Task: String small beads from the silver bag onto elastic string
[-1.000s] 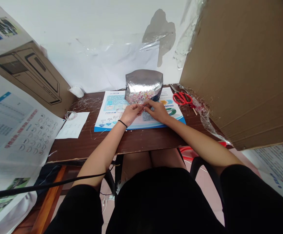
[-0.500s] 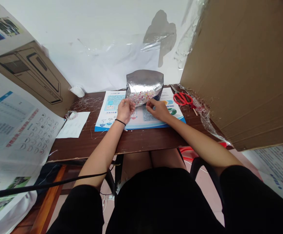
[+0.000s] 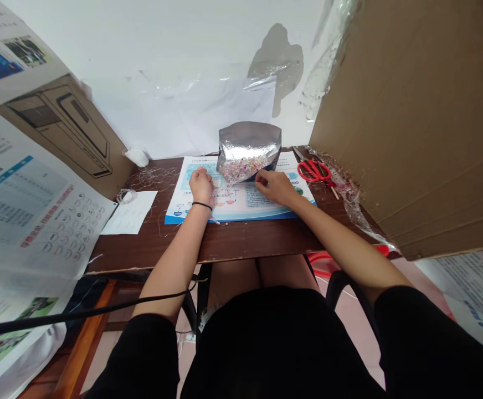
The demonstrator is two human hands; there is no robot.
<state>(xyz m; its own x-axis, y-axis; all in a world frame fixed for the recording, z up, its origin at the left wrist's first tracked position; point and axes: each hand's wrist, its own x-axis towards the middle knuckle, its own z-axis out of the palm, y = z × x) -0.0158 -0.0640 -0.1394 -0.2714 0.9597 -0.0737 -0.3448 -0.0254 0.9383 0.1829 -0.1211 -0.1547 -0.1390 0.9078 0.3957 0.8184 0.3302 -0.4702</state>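
Observation:
A silver foil pouch (image 3: 250, 136) stands on a printed sheet (image 3: 241, 213) against the wall, with small mixed-colour beads (image 3: 243, 167) heaped at its front. My left hand (image 3: 202, 185) is to the left of the pouch, its fingers curled closed; whatever they grip is too small to make out. Beside that wrist, a short row of tiny beads (image 3: 214, 220) shows near the sheet's front edge. My right hand (image 3: 275, 185) rests at the pouch's lower right corner, thumb and fingertips pinched together. What lies in this pinch, if anything, is hidden.
Red-handled scissors (image 3: 314, 170) lie on the right, by crumpled clear plastic (image 3: 352, 208). To the left are tangled clear thread (image 3: 154, 176), a white paper (image 3: 129, 213) and a beaded loop (image 3: 126, 196). Cardboard (image 3: 411, 127) walls in the right side.
My left hand has moved left, away from the beads and pouch. My right hand has shifted slightly right, still pinched. The view has tilted a little.

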